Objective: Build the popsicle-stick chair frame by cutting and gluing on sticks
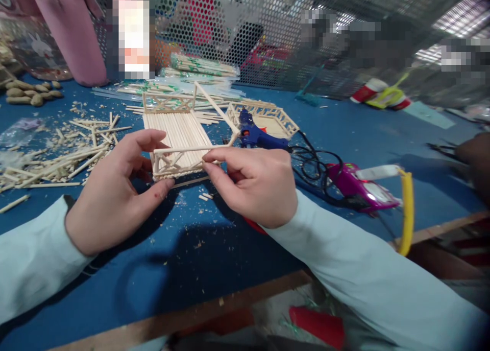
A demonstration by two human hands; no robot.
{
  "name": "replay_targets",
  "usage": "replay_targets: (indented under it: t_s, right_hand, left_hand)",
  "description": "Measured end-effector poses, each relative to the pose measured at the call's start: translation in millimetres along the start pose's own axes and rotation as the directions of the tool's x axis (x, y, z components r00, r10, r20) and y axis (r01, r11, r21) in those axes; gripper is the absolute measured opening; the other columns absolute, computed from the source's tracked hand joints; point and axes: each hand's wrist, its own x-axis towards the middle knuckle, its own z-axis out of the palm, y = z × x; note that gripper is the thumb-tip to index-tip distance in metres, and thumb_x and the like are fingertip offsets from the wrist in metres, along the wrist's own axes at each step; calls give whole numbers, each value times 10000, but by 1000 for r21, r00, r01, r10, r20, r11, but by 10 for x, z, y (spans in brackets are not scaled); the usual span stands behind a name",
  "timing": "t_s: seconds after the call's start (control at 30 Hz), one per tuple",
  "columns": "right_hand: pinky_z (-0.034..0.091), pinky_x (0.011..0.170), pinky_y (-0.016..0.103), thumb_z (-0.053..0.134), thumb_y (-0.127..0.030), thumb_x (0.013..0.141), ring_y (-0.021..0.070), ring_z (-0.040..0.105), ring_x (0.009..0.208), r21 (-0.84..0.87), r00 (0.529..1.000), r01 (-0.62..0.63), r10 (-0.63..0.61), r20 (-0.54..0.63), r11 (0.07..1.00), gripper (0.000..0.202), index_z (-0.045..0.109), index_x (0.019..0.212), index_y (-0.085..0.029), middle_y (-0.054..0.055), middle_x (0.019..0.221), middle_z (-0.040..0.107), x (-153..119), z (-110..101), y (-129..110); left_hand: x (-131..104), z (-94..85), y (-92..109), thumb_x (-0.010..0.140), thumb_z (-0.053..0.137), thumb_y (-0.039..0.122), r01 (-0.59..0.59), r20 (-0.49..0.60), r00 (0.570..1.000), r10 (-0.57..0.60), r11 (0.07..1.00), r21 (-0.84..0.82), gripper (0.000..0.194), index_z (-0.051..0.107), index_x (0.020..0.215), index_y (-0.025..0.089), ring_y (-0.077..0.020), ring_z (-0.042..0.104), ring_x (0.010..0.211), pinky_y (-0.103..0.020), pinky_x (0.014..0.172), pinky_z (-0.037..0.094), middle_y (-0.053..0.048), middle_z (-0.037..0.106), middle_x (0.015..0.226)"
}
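A small model of thin wooden sticks (179, 131) sits in front of me, with a slatted floor and cross-braced railings at its near and far ends. My left hand (118, 187) grips its near left corner, thumb at the lower front edge and fingers behind the railing. At the right part of the near railing (179, 150), my right hand (252, 180) pinches thumb and forefinger together; whatever lies between those fingertips is hidden. Just beyond that hand rests a blue glue gun (260, 134). A long stick (216, 108) slants from the far railing's post down to the near right corner.
Loose cut sticks (76, 162) litter the left of the blue table (153, 284). Behind the glue gun is another stick-built piece (268, 118). Black cable (314, 162) and a purple device (360, 187) lie right. Peanuts (30, 93), a pink bottle (72, 34) and bagged sticks (202, 67) stand or lie at the back.
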Motion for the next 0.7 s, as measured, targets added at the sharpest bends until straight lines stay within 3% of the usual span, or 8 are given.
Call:
replay_targets:
  t_s: [0.27, 0.47, 0.7]
  right_hand:
    - [408, 530, 218, 609, -190, 824, 78, 534, 472, 67, 998, -57, 57, 0, 996, 110, 711, 786, -185, -30, 591, 668, -19, 10, -4]
    - [405, 511, 191, 627, -189, 814, 57, 497, 441, 75, 995, -97, 99, -24, 992, 100, 725, 798, -179, -46, 552, 644, -29, 48, -15]
    - [413, 470, 186, 630, -166, 766, 56, 482, 416, 116, 992, -87, 97, -79, 989, 169, 749, 868, -102, -27, 506, 617, -50, -3, -16]
  left_hand:
    - [-19, -18, 40, 733, 615, 294, -102, 1, 995, 104, 975, 197, 543, 473, 1241, 162, -112, 518, 596, -269, 530, 509, -79, 633, 1064]
    - [-14, -21, 7, 739, 615, 297, -172, -2, 984, 179, 953, 250, 552, 472, 1239, 112, -94, 470, 550, -244, 482, 503, -77, 619, 966]
    - [-21, -20, -38, 757, 611, 308, -225, 0, 972, 235, 930, 292, 571, 467, 1263, 87, -128, 525, 615, -295, 516, 534, -118, 619, 1047]
